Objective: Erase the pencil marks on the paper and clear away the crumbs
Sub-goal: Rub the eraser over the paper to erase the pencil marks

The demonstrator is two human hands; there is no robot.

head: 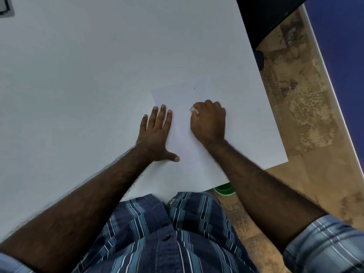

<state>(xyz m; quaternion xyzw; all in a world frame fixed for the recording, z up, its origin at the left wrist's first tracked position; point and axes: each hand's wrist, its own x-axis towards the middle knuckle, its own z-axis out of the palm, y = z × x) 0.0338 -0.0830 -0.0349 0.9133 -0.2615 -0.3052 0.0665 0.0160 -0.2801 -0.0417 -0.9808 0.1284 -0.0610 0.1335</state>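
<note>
left hand [155, 134] flat, fingers straight, pressing paper [183, 138]; right hand [208, 121] pinching eraser [194, 110] on it.

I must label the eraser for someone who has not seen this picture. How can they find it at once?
Start at the white table, then find the paper near its front edge. The right hand is curled there. The eraser is the small white piece at its fingertips; the left hand lies flat and holds nothing.

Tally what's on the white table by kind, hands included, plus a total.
Hands: 2, left hand flat with fingers straight on the paper's edge, right hand gripping the eraser
Sheet of paper: 1
White eraser: 1
Dark object at the table's far left corner, cut off by the frame: 1
Total: 5
</note>
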